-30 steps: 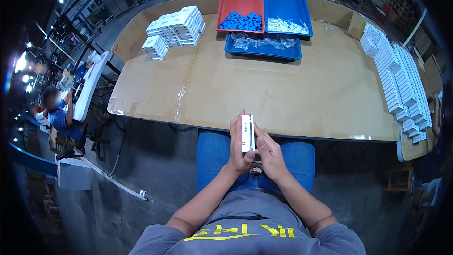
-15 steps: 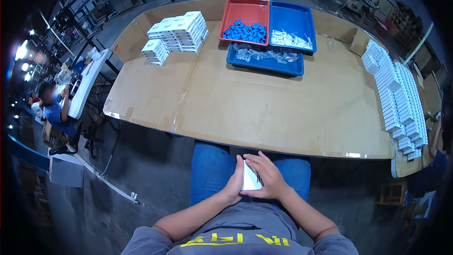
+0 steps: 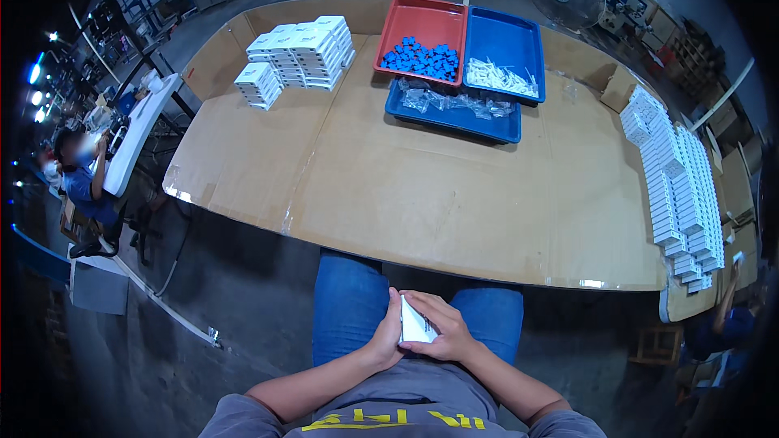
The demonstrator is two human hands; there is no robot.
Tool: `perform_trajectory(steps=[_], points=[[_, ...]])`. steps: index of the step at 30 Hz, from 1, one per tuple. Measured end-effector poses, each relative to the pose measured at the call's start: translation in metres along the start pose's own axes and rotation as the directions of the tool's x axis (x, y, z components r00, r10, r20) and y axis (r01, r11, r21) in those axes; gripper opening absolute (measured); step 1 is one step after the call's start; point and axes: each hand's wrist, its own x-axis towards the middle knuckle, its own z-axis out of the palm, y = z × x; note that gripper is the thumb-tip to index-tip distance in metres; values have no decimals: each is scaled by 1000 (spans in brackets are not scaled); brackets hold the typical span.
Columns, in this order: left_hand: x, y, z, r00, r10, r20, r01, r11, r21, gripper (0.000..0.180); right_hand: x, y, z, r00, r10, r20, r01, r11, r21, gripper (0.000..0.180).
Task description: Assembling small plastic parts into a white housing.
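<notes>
A small white box [image 3: 414,324] with some dark print is held over my lap, near the table's front edge. My left hand [image 3: 385,336] presses along its left side, thumb pointing up. From the right, my right hand [image 3: 448,331] wraps it, with fingers over the top edge and thumb along the lower edge. Part of the box is hidden behind the fingers. Both hands are closed on it and stay below the table edge, apart from the cardboard-covered table [image 3: 406,195].
White boxes [image 3: 300,53] are stacked at the back left, with long rows of white boxes [image 3: 682,186] at right. A red tray [image 3: 422,16] holds blue pieces, a blue tray [image 3: 503,32] white pieces, a nearer blue tray [image 3: 454,122] clear bags. Co-workers sit at far left and right.
The fingers of my right hand have come down closer round the white box. Both hands sit slightly lower and further left in the picture, and the whole view has shifted a little.
</notes>
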Motion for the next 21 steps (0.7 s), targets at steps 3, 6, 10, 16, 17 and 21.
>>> perform_trajectory(steps=[3, 6, 10, 16, 17, 21], points=[[2, 1, 1, 1000, 9, 11, -9, 1000, -3, 73, 0, 6, 1, 999, -41, -25, 41, 999, -3, 83], [6, 11, 9, 1000, -8, -12, 7, 999, -50, 77, -1, 8, -2, 955, 170, -242, -92, 949, 301, 81], [22, 36, 18, 974, 80, 211, -50, 988, -144, 81, 37, 25, -25, 788, 373, -490, -33, 820, 571, 87], [81, 75, 18, 823, 538, 182, -537, 841, -58, 71, 48, 63, -74, 806, 34, -590, -72, 997, -40, 36], [93, 77, 6, 735, 650, 193, -676, 727, 125, 72, 47, 68, -77, 806, 27, -591, -65, 997, -43, 36], [92, 88, -20, 531, 801, 276, -759, 304, 576, 58, 39, 72, -85, 944, -11, -331, -125, 913, -387, 21]])
